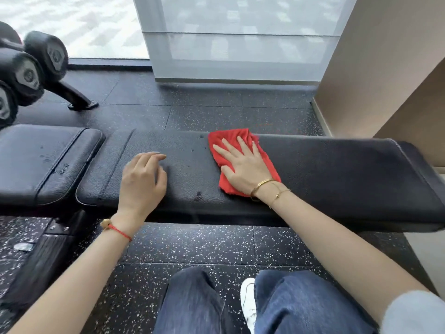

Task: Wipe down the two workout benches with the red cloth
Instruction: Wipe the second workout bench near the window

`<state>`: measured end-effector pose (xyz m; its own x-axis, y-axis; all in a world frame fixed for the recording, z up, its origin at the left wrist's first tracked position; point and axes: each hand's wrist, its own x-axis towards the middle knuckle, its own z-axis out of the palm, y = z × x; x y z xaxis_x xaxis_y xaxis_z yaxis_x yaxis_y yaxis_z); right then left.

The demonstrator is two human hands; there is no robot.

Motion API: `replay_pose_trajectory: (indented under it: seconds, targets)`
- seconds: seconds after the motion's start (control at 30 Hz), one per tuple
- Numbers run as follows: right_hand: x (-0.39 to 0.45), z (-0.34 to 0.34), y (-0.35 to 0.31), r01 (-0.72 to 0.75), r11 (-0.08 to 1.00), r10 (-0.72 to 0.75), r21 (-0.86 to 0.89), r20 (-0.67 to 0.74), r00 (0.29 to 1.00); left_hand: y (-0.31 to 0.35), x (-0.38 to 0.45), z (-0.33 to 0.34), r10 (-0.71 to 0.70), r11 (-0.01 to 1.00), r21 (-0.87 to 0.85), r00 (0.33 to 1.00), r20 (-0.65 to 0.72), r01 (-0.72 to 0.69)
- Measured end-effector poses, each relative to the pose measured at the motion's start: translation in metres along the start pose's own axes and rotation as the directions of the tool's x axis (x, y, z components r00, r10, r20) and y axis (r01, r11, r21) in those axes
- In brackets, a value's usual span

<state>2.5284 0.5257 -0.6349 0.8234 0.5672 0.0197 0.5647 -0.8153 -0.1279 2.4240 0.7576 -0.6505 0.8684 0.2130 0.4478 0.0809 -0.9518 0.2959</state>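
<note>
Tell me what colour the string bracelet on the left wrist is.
Red, with a small tan bead, on the left wrist's string bracelet; head view shows it.

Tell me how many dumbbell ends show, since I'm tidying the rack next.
4: rearmost at the far-left edge, upper, middle, lowest, all stacked top left. More may be hidden beyond the frame.

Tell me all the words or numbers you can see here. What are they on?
No word or number here can be read.
Dumbbell end caps: pale markings on the grey plates, too blurred to read.
Bench, red cloth, floor and wall: no writing on them.
</note>
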Motion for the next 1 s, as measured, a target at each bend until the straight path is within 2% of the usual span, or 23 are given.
replay_pose_trajectory:
  seconds: [0.1, 0.17, 0.23, 0.37, 0.47, 0.53, 0.63, 0.77, 0.87, 1.0]
  targets:
    - [-0.036, 0.005, -0.016, 0.208, 0.978, -0.208, 0.013, -0.008, 0.978, -0.007, -0.001, 0.005, -0.017, 1.0, -0.018, 1.0, 0.006, 0.017]
    - [-0.051, 0.005, -0.007, 0.257, 0.966, -0.257, 0.019, -0.008, 0.966, -0.01, -0.002, 0.008, -0.025, 0.999, -0.033, 1.0, 0.002, 0.025]
    - [-0.043, 0.002, 0.008, 0.198, 0.98, -0.198, 0.029, -0.004, 0.98, -0.012, -0.002, 0.011, -0.038, 0.998, -0.048, 0.999, -0.006, 0.037]
    - [0.022, -0.001, 0.012, -0.038, 0.999, 0.037, 0.026, 0.004, 0.999, -0.011, -0.002, 0.012, -0.049, 0.998, -0.046, 0.999, -0.008, 0.048]
    - [0.068, 0.002, -0.018, -0.074, 0.997, 0.074, 0.035, 0.019, 0.997, -0.013, -0.001, 0.012, -0.055, 0.997, -0.052, 0.998, -0.008, 0.054]
    - [0.072, 0.006, -0.045, -0.006, 1.0, 0.005, 0.018, 0.024, 1.0, -0.015, 0.0, 0.012, -0.052, 0.997, -0.055, 0.999, -0.011, 0.051]
    - [0.032, 0.018, -0.08, 0.152, 0.988, -0.152, 0.014, -0.016, 0.988, -0.016, 0.0, 0.012, -0.049, 0.997, -0.058, 0.999, -0.014, 0.048]
    - [-0.015, 0.021, -0.077, 0.237, 0.971, -0.236, 0.038, -0.025, 0.971, -0.017, 0.0, 0.013, -0.05, 0.997, -0.058, 0.999, -0.012, 0.049]
    - [0.0, 0.014, -0.047, 0.146, 0.989, -0.146, 0.007, -0.007, 0.989, -0.018, 0.0, 0.013, -0.051, 0.997, -0.063, 0.999, -0.01, 0.05]
    - [0.047, 0.009, -0.032, -0.131, 0.991, 0.132, 0.031, -0.025, 0.991, -0.018, -0.001, 0.013, -0.055, 0.997, -0.063, 0.998, -0.006, 0.054]
